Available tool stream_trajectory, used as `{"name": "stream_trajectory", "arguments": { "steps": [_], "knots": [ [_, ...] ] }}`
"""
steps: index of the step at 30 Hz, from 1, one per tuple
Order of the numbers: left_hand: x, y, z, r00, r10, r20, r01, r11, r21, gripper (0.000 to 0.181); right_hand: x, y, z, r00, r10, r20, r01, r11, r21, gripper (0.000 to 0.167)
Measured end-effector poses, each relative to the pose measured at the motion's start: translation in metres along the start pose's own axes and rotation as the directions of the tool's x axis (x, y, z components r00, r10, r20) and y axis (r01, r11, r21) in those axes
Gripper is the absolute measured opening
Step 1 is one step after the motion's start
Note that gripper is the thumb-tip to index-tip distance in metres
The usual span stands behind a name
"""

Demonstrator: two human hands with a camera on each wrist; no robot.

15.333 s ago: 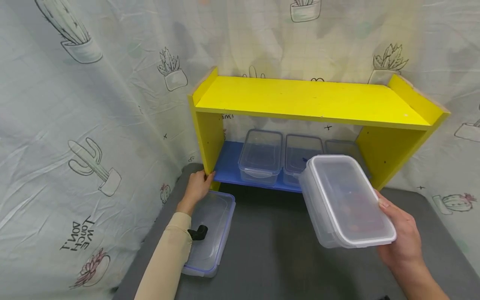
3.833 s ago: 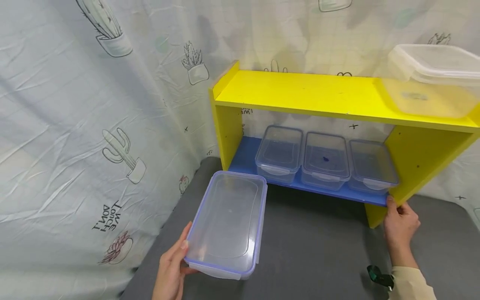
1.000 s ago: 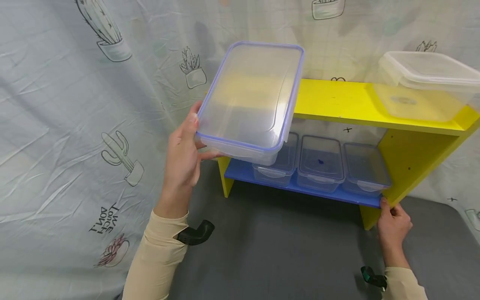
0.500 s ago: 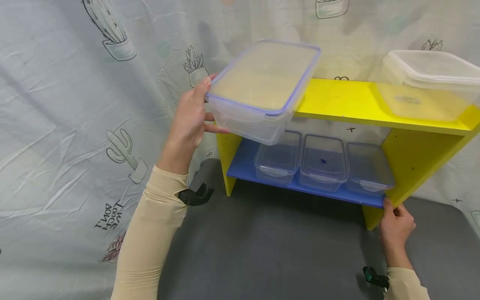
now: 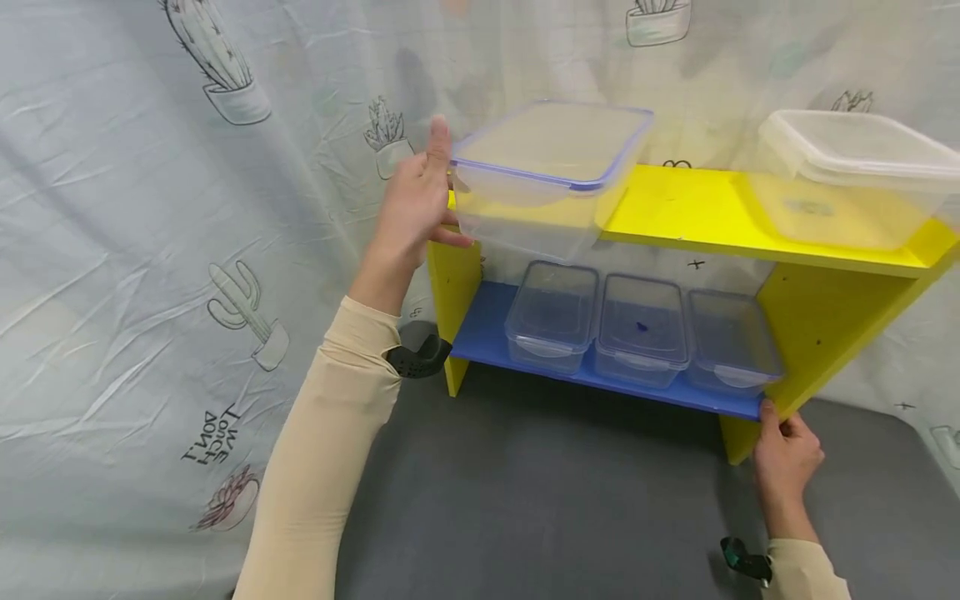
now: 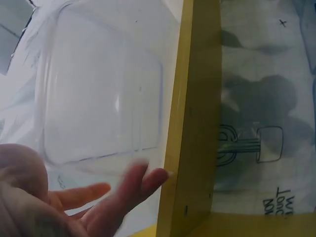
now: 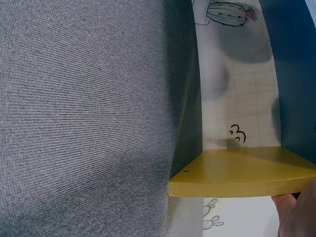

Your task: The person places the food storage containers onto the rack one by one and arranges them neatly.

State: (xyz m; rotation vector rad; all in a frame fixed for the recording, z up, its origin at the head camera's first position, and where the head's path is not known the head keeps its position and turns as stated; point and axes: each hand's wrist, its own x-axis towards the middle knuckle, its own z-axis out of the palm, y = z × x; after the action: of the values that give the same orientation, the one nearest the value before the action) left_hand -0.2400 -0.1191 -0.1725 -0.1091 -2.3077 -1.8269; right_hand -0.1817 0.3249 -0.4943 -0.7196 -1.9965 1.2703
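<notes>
A clear food container with a blue-rimmed lid (image 5: 551, 150) sits at the left end of the yellow shelf unit's (image 5: 686, 204) top board, its near end jutting past the front edge. My left hand (image 5: 416, 200) is at its left side, thumb raised and fingers stretched out. In the left wrist view, those fingers (image 6: 81, 195) are spread beside the container (image 6: 106, 94), close to the yellow board's edge. Low on the right, my right hand (image 5: 787, 458) grips the corner where the blue lower shelf (image 5: 491, 321) meets the yellow side panel; only part of it shows in the right wrist view.
Three clear containers, left (image 5: 553, 312), middle (image 5: 643, 325) and right (image 5: 733, 337), stand side by side on the blue shelf. A white-lidded container (image 5: 855, 187) is on the top board's right end. Dark grey table (image 5: 555, 492) below; a cactus-print curtain (image 5: 150, 250) hangs behind and left.
The blue-rimmed container has gone from the table up to the top board, moving right and levelling out. My left thumb has lifted off its lid. The right hand still grips the shelf corner.
</notes>
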Motion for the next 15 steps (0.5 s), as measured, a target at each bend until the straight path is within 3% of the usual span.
{"name": "stream_trajectory", "arguments": {
  "steps": [2,3,4,5,6,9,11,12,13,14,15],
  "knots": [
    [-0.002,-0.002,0.003,0.988,0.141,-0.06,-0.128,0.974,0.185,0.061,0.0,0.0,0.001,1.0,-0.017,0.003,0.017,1.0,-0.001,0.024],
    [-0.003,-0.004,0.005,0.968,0.232,-0.093,-0.198,0.939,0.282,0.057,0.0,0.0,0.001,1.0,-0.023,0.002,0.023,1.0,-0.003,0.024],
    [-0.005,-0.006,0.007,0.937,0.328,-0.125,-0.262,0.891,0.372,0.053,0.0,0.001,0.001,1.0,-0.031,-0.001,0.031,1.0,-0.005,0.025],
    [-0.006,-0.009,0.009,0.89,0.43,-0.153,-0.326,0.834,0.445,0.05,0.0,0.001,0.001,0.999,-0.037,-0.004,0.037,0.999,-0.006,0.025],
    [-0.007,-0.011,0.011,0.833,0.527,-0.171,-0.387,0.774,0.501,0.048,0.0,0.001,0.0,0.999,-0.038,-0.007,0.038,0.999,-0.004,0.026],
    [-0.007,-0.016,0.019,0.626,0.762,-0.166,-0.58,0.598,0.553,0.044,0.0,0.001,0.0,0.999,-0.046,-0.015,0.045,0.999,-0.011,0.027],
    [-0.006,-0.018,0.023,0.495,0.86,-0.124,-0.693,0.477,0.541,0.041,0.0,0.001,0.0,0.999,-0.049,-0.012,0.049,0.999,-0.008,0.028],
    [-0.006,-0.019,0.025,0.45,0.887,-0.105,-0.729,0.433,0.53,0.039,0.0,0.001,-0.001,0.999,-0.048,-0.01,0.048,0.999,-0.009,0.029],
    [-0.005,-0.019,0.026,0.419,0.904,-0.09,-0.755,0.401,0.518,0.036,0.0,0.001,-0.001,0.999,-0.049,-0.01,0.049,0.999,-0.008,0.029],
    [-0.005,-0.019,0.028,0.408,0.909,-0.081,-0.769,0.39,0.507,0.034,0.0,0.001,0.0,0.999,-0.048,-0.01,0.048,0.999,-0.005,0.029],
    [-0.005,-0.019,0.028,0.41,0.909,-0.073,-0.774,0.389,0.499,0.033,0.001,0.0,0.0,0.999,-0.049,-0.014,0.049,0.999,-0.007,0.029]
  ]
}}
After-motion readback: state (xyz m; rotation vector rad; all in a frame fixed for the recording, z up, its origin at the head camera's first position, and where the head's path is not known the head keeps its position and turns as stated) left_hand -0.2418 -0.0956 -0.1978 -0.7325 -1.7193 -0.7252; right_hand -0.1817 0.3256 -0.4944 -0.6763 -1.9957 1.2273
